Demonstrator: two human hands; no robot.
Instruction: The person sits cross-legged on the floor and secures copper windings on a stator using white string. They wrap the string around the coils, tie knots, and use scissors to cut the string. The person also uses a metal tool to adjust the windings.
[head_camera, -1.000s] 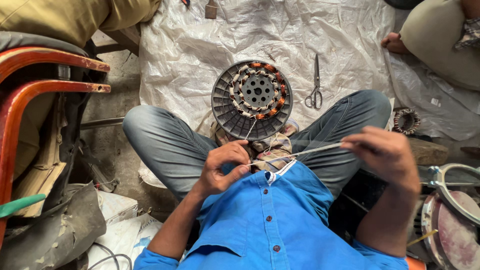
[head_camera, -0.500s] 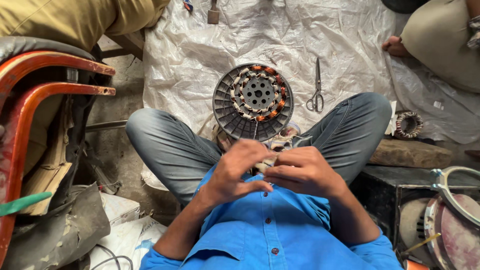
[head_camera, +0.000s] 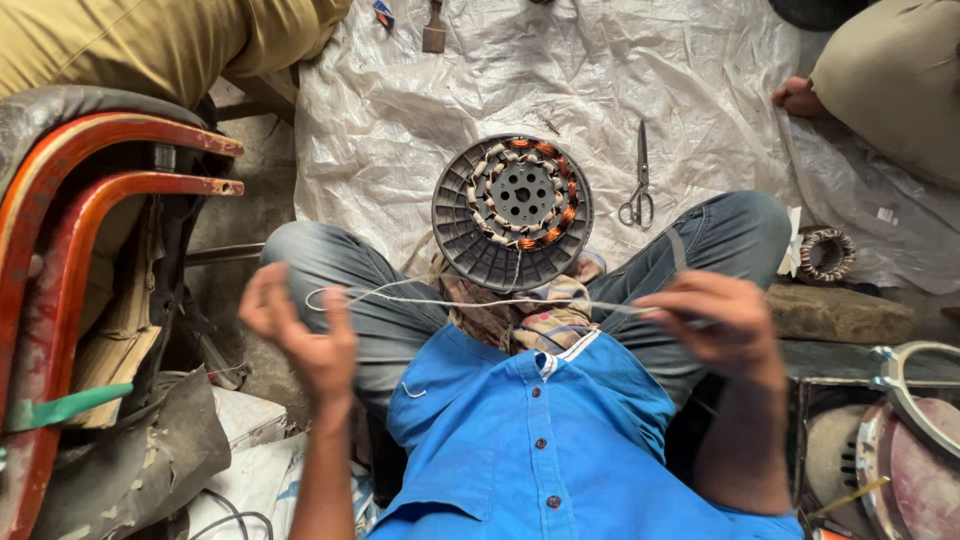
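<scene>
A round grey fan stator (head_camera: 512, 212) with copper and white windings stands tilted on my lap, leaning against a patterned cloth (head_camera: 530, 315). A thin white string (head_camera: 470, 300) runs from the stator's lower edge and stretches sideways between my hands. My left hand (head_camera: 300, 335) is raised at the left, fingers curled around the string's looped end. My right hand (head_camera: 715, 325) pinches the other end at the right, above my knee. Both hands are spread wide apart over my blue shirt.
Scissors (head_camera: 637, 180) lie on the white plastic sheet (head_camera: 420, 110) beyond my right knee. A small wound coil (head_camera: 825, 252) sits at the sheet's right edge. A red-framed chair (head_camera: 90, 200) stands at the left. Another person's foot (head_camera: 800, 97) rests at the far right. Metal fan parts (head_camera: 900, 440) lie lower right.
My hands were together at my chest half a second ago. They have swung apart, left and right, drawing the string taut between them.
</scene>
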